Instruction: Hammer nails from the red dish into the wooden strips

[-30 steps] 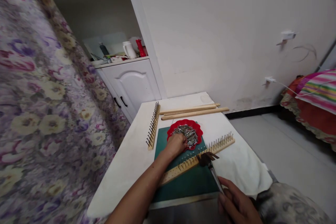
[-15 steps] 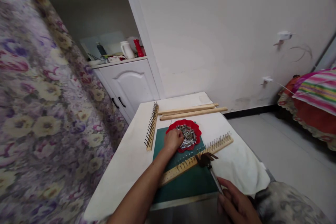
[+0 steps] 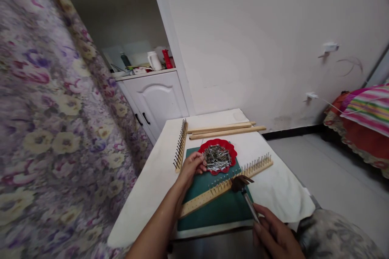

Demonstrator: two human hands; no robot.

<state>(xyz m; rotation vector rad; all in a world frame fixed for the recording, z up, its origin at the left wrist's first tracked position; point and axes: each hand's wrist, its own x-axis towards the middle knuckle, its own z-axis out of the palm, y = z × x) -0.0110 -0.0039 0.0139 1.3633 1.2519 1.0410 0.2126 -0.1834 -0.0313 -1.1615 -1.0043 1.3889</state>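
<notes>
Fingers (image 3: 201, 158) of the left hand (image 3: 191, 166) have come out from the thin shiny nails (image 3: 217, 158) to the left rim of the red scalloped bowl (image 3: 216, 142); one picking is perhaps finished. They are bent; whether they clamp something, I cannot tell. The right hand (image 3: 273, 232) is closed around the hammer (image 3: 239, 183); beyond its fingertips, dark forked head meets the pale wooden strip (image 3: 206, 197).

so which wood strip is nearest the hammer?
The nailed strip across the mat, by the hammer head. The other nailed strip lies left of the mat; bare strips lie behind the bowl.
</notes>
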